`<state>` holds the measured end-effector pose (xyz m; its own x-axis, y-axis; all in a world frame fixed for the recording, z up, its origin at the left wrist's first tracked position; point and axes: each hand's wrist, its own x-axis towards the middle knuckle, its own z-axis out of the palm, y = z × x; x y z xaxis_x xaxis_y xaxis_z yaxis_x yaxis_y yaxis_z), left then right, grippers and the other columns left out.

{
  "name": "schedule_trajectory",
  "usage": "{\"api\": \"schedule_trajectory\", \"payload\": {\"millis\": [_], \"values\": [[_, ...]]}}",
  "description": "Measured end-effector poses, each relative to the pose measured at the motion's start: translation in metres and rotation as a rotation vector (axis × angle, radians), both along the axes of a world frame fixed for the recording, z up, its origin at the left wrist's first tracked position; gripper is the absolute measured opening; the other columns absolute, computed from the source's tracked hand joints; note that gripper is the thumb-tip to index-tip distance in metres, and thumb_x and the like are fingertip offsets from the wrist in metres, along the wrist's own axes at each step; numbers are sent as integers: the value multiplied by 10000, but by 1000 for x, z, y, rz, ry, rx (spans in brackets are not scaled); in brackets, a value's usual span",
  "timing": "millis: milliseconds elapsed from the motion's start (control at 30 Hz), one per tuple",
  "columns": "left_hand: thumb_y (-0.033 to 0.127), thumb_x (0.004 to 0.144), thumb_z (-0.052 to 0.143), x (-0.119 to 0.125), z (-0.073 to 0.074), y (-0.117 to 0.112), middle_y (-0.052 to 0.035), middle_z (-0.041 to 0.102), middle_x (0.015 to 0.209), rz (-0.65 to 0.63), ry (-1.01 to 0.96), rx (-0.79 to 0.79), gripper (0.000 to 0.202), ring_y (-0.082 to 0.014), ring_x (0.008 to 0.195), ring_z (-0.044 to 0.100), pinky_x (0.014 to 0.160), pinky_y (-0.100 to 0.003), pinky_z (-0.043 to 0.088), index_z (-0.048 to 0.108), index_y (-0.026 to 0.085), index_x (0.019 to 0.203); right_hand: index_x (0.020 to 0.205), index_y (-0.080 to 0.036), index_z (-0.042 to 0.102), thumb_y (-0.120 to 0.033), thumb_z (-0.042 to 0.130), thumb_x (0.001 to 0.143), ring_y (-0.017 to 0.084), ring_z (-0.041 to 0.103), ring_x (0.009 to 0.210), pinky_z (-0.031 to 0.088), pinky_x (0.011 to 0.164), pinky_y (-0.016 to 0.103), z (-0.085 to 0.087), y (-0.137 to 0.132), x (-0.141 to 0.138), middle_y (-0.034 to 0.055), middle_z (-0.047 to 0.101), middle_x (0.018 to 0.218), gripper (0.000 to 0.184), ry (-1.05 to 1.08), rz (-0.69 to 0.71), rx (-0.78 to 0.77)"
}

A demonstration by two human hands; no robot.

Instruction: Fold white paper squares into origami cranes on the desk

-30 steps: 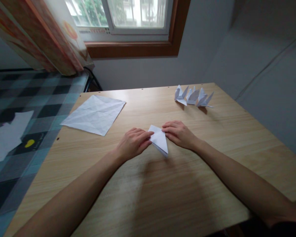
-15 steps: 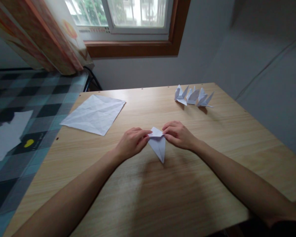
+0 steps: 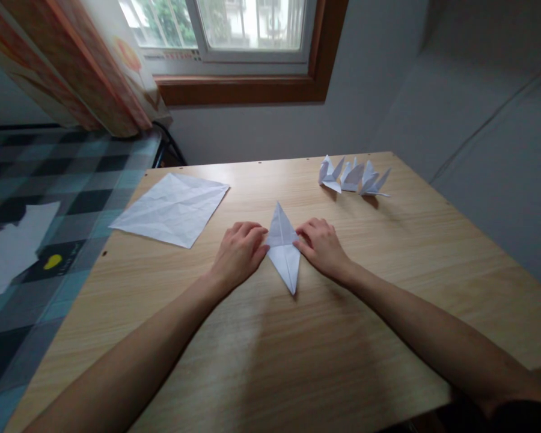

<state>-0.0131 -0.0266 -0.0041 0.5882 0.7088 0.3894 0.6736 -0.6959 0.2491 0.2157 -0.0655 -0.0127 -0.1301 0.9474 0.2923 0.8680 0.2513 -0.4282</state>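
A white folded paper (image 3: 284, 248), shaped like a long diamond, lies between my hands with one point away from me and one towards me. A crease runs across its middle and another along its length. My left hand (image 3: 242, 248) pinches its left corner between thumb and fingers. At the opposite corner, my right hand (image 3: 320, 243) grips the paper's edge the same way. The paper seems to rest on or just above the wooden table (image 3: 198, 361).
Three folded paper cranes (image 3: 352, 175) stand close together at the table's far right. A creased white sheet (image 3: 171, 207) lies flat at the far left. Beyond the left edge, more white paper (image 3: 18, 249) rests on a checked cloth (image 3: 9, 337). A window (image 3: 252, 27) is behind.
The upper flap, folded down before, now stretches away from me, so the paper shows as a full diamond. Both hands have shifted slightly and still hold its side corners.
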Motion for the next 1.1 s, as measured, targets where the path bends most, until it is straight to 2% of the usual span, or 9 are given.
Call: {"api": "schedule_trajectory", "payload": {"millis": [100, 200, 367, 467, 533, 700, 900, 1000, 1100], "values": [[284, 891, 611, -1, 0, -1, -122, 586, 1255, 4, -18, 20, 192, -307, 1189, 510, 996, -504, 454, 626, 193, 1060, 841, -193, 624, -205, 605, 894, 272, 551, 969, 417, 866, 420, 1, 0, 0, 94, 652, 972, 57, 36, 41, 2], [302, 897, 601, -1, 0, -2, -136, 555, 1296, 0, -62, 29, 224, -314, 1212, 491, 1015, -531, 440, 607, 188, 1090, 826, -200, 599, -161, 585, 884, 240, 581, 955, 450, 869, 408, 2, -1, 0, 87, 670, 1003, 71, 265, 114, 17], [346, 927, 567, -3, 1, 0, -130, 579, 1274, 19, -153, -15, 269, -301, 1195, 509, 1035, -535, 423, 614, 177, 1131, 803, -203, 608, -243, 651, 865, 186, 643, 883, 526, 767, 339, -3, -2, -2, 66, 677, 1043, 85, 718, 169, -16], [373, 945, 535, -3, 4, 1, -120, 619, 1219, 8, -215, -56, 283, -286, 1170, 534, 1034, -525, 423, 653, 170, 1102, 807, -206, 629, -279, 719, 825, 184, 657, 942, 552, 806, 336, -7, -1, -4, 59, 660, 1070, 118, 927, 140, 30], [382, 947, 528, -3, 6, 2, -112, 653, 1163, -32, -250, -95, 290, -274, 1138, 559, 1017, -504, 440, 683, 164, 1060, 805, -210, 635, -276, 746, 810, 177, 668, 914, 560, 807, 336, -7, -2, -6, 47, 676, 1018, 129, 1022, 151, 33], [403, 902, 590, 1, 11, 0, -86, 729, 1016, -129, -353, -285, 279, -245, 985, 645, 925, -454, 503, 720, 173, 992, 824, -226, 671, -250, 751, 825, 169, 684, 856, 559, 827, 343, -2, -10, -12, 15, 721, 867, 84, 1054, 253, 32], [342, 806, 721, 9, 11, -6, -83, 759, 931, -181, -798, -753, 375, -185, 790, 705, 669, -295, 553, 639, 146, 1116, 824, -231, 636, -346, 744, 827, 183, 675, 842, 567, 815, 357, -2, -16, -17, 19, 706, 863, 158, 1014, 208, 24], [312, 757, 777, 11, 14, -7, -50, 756, 853, -195, -928, -793, 386, -156, 729, 698, 642, -260, 546, 645, 148, 1081, 914, -246, 627, -349, 751, 812, 157, 640, 791, 550, 743, 311, -3, -13, -17, 8, 678, 895, 191, 1012, 140, 72], [331, 732, 804, 11, 18, -8, -62, 765, 910, -183, -967, -776, 406, -180, 770, 713, 675, -291, 571, 663, 146, 1064, 1075, -265, 624, -338, 781, 778, 111, 562, 661, 503, 612, 263, -2, -10, -14, -1, 665, 965, 343, 1021, 106, 57]]}}
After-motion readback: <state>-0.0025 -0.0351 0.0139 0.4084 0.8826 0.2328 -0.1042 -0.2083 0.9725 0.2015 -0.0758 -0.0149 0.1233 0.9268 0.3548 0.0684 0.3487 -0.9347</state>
